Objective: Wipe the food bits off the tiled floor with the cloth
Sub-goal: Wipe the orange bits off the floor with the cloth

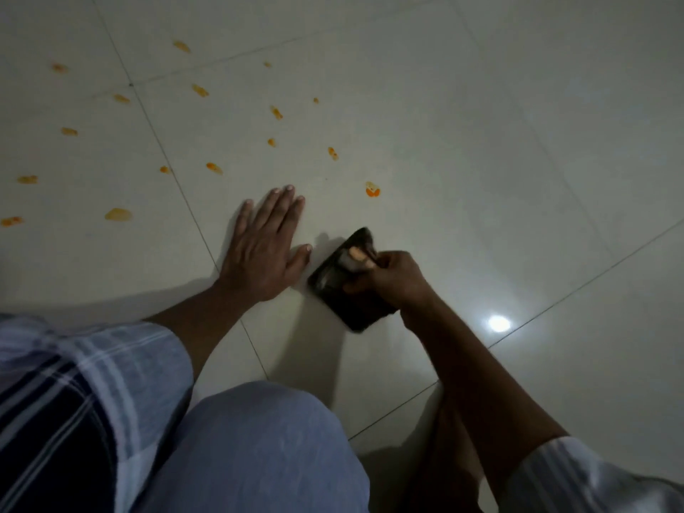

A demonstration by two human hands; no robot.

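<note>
Cloth [348,290], dark and bunched, lay on the pale floor [481,142] under the right hand [388,281], whose grip was curled tight round its upper folds, with something pale caught among them (a food bit or a fingertip, I could not tell which). The left hand [264,244] rested flat on the tiles just beside it, fingers straight and spread, holding nothing and seeming to prop the crouching person.

Orange bits [213,166] were scattered ahead and to the left, none under the cloth; the nearest, a bright blob [372,189], sat a little beyond the cloth's far corner. To my eye the wiping had barely begun.

Doing this step well would mean flattening more of the cloth against the tile before pushing, so it gathers the bits rather than smearing them, and working from the blob outward toward the far scatter. The propping hand sat between the cloth and the left-hand bits and would likely have to shift.
</note>
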